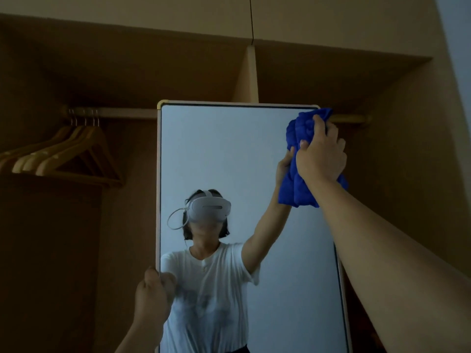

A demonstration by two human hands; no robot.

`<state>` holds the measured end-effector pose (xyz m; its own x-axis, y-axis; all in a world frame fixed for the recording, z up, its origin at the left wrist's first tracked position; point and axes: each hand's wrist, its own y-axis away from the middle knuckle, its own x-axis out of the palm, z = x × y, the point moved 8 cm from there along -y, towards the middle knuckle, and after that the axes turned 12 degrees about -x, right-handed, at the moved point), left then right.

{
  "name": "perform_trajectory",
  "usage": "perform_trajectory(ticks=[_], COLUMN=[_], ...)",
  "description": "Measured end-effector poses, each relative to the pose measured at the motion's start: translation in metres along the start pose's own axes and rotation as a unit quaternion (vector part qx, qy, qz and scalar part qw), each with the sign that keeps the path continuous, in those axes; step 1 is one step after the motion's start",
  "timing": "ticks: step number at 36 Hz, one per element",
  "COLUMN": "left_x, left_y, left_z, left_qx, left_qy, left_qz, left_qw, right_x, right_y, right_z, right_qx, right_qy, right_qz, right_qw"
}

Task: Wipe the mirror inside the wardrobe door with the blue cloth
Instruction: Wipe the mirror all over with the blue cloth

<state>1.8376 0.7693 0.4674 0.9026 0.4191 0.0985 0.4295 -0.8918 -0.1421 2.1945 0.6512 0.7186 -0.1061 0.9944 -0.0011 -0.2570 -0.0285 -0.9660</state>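
A tall mirror [229,154] in a pale frame stands upright in front of me, filling the middle of the view. My right hand [321,156] is raised to its top right corner and grips a bunched blue cloth [298,184], which is pressed against the glass. My left hand [151,294] holds the mirror's left frame edge low down, fingers curled around it. The glass reflects a person in a white shirt with a headset, arm raised.
Behind the mirror is an open wooden wardrobe with a hanging rail [114,113]. Several wooden hangers [63,154] hang at the left. A vertical divider [251,72] rises above the mirror. A pale wall [456,47] is at the far right.
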Motion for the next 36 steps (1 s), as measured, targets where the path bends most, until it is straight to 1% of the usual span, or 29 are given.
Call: perform_trajectory(ticks=[2, 4, 7, 12, 14, 17, 24, 31, 36], left_x=[0.001, 0.003, 0.004, -0.001, -0.001, 0.001, -0.001, -0.003, -0.004], left_y=[-0.007, -0.008, -0.007, 0.004, 0.011, 0.019, 0.026, 0.024, 0.021], left_z=[0.003, 0.004, 0.004, 0.002, -0.001, -0.006, -0.011, -0.004, -0.005], left_qx=[0.011, 0.009, 0.004, -0.009, -0.01, -0.004, 0.003, -0.036, -0.017], left_qy=[-0.014, -0.044, -0.057, 0.013, 0.04, 0.046, 0.039, 0.056, 0.045], left_qz=[-0.005, -0.011, -0.015, -0.015, -0.002, 0.022, 0.019, 0.035, 0.02], left_qw=[1.0, 0.999, 0.998, 1.0, 0.999, 0.999, 0.999, 0.997, 0.999], right_x=[0.0, 0.0, -0.001, 0.002, 0.003, 0.005, 0.013, 0.021, 0.022], right_y=[0.012, 0.022, 0.039, 0.067, 0.074, 0.079, 0.087, 0.106, 0.112], right_z=[-0.002, -0.004, -0.008, -0.009, -0.001, 0.019, 0.067, 0.129, 0.141], right_qx=[0.001, 0.004, 0.01, 0.023, 0.018, -0.008, -0.076, -0.18, -0.23], right_qy=[0.008, 0.015, 0.022, 0.011, 0.007, 0.002, -0.01, -0.035, -0.053], right_qz=[-0.001, -0.003, -0.005, -0.007, -0.011, -0.016, -0.012, 0.009, 0.031], right_qw=[1.0, 1.0, 1.0, 1.0, 1.0, 1.0, 0.997, 0.983, 0.971])
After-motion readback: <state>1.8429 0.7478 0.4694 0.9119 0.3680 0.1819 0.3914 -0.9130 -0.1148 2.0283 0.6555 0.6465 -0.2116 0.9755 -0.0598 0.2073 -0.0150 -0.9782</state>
